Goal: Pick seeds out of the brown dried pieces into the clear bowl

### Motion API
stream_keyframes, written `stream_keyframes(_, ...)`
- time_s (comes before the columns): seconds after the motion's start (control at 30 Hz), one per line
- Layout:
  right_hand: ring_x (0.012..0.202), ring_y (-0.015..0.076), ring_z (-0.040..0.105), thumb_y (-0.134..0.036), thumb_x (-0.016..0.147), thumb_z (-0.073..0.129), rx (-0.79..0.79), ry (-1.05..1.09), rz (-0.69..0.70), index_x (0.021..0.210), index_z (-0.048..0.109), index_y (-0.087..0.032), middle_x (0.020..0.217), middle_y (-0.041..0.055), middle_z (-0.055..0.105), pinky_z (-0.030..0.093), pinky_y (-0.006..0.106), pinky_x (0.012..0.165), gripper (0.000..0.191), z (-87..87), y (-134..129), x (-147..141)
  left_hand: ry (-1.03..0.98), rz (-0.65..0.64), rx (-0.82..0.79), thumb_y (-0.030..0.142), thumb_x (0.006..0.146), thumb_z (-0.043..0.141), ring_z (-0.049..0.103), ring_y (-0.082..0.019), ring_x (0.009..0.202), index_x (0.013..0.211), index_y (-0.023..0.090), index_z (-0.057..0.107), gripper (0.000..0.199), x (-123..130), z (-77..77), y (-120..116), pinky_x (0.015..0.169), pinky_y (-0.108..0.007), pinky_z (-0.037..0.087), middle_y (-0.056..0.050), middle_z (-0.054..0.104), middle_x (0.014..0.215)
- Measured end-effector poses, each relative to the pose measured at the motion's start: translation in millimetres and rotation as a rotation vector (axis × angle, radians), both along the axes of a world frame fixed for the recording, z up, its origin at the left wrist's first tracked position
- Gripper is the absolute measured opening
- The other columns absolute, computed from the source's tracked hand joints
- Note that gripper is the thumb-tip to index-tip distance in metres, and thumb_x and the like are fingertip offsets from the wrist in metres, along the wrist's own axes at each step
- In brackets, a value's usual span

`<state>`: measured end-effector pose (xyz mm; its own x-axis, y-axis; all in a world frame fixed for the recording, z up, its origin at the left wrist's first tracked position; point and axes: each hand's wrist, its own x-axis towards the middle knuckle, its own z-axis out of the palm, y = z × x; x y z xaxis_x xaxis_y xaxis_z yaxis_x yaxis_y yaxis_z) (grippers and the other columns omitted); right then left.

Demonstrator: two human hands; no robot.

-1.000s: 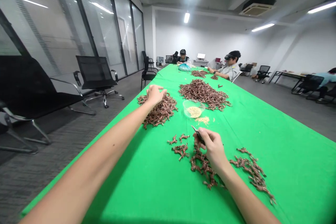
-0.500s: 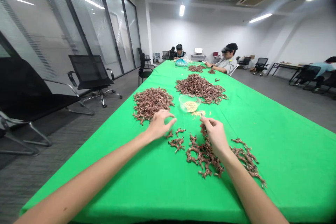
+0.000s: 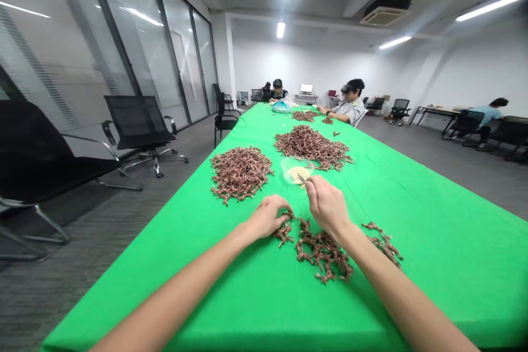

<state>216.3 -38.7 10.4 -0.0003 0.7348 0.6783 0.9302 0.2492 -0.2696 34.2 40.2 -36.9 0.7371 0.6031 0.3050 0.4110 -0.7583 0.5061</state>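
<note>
My left hand (image 3: 270,215) is low over the green cloth, its thumb and fingertips closing round a small brown animal figurine (image 3: 289,214). Another such figurine (image 3: 284,235) lies right below those fingers. My right hand (image 3: 328,202) pinches a pair of metal tweezers (image 3: 302,179), whose tips point into a clear plastic bowl (image 3: 284,167). Pale small pieces (image 3: 297,174) lie in that bowl. Under my right wrist is a loose pile of brown figurines (image 3: 324,253), and a smaller group (image 3: 386,245) lies right of my forearm.
Two large heaps of brown figurines, one at left (image 3: 240,173) and one behind the bowl (image 3: 311,146), stand on the green tablecloth (image 3: 433,220). Farther off are a blue plastic bag (image 3: 281,106) and a seated person (image 3: 352,104). Office chairs (image 3: 138,124) line the left side.
My left hand has moved right and down from beside the left heap, onto a figurine. My right hand has shifted slightly left, bringing the tweezers to the bowl. The view has tilted up slightly.
</note>
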Motion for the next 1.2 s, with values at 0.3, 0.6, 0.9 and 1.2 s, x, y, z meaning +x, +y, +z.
stream_keyframes(0.3, 0.056, 0.0145, 0.041, -0.039, 0.101, 0.032, -0.157, 0.01, 0.252, 0.069, 0.05, -0.019, 0.061, 0.0027, 0.05, 0.027, 0.028, 0.058, 0.042, -27.6, 11, 9, -0.252, 0.078, -0.171, 0.04, 0.081, 0.07, 0.067, -0.024, 0.079, 0.097, 0.026, 0.076, 0.022, -25, 8.3, -20, 0.081, -0.035, 0.048, -0.005, 0.075, 0.089)
stream_keyframes(0.6, 0.06, 0.015, 0.051, -0.053, 0.093, 0.053, -0.337, 0.675, 0.467, 0.089, 0.057, -0.017, 0.068, 0.0009, 0.059, 0.039, 0.026, 0.059, 0.036, -21.7, -7, -8, -0.516, 0.064, -0.034, 0.032, 0.085, 0.067, 0.065, -0.024, 0.096, 0.096, 0.03, 0.077, 0.015, -20, 29.8, -41, 0.091, -0.038, 0.049, -0.005, 0.071, 0.105)
stream_keyframes(0.9, 0.058, 0.0121, 0.048, -0.052, 0.083, 0.067, -0.436, 0.875, 0.609, 0.084, 0.057, -0.018, 0.067, -0.0015, 0.054, 0.039, 0.024, 0.057, 0.036, -22.1, -9, -11, -0.559, 0.082, -0.145, 0.029, 0.082, 0.07, 0.064, -0.025, 0.105, 0.096, 0.028, 0.076, 0.015, -18, 28.3, -44, 0.101, -0.043, 0.047, -0.004, 0.07, 0.112)
stream_keyframes(1.2, 0.057, 0.0132, 0.049, -0.048, 0.079, 0.073, -0.292, 1.011, 0.507, 0.084, 0.057, -0.017, 0.067, 0.0001, 0.055, 0.04, 0.025, 0.055, 0.035, -29.4, -4, -15, -0.763, 0.169, -0.607, 0.031, 0.071, 0.081, 0.066, -0.025, 0.103, 0.103, 0.014, 0.068, 0.038, -15, 18.8, -35, 0.095, -0.04, 0.052, -0.012, 0.07, 0.11)
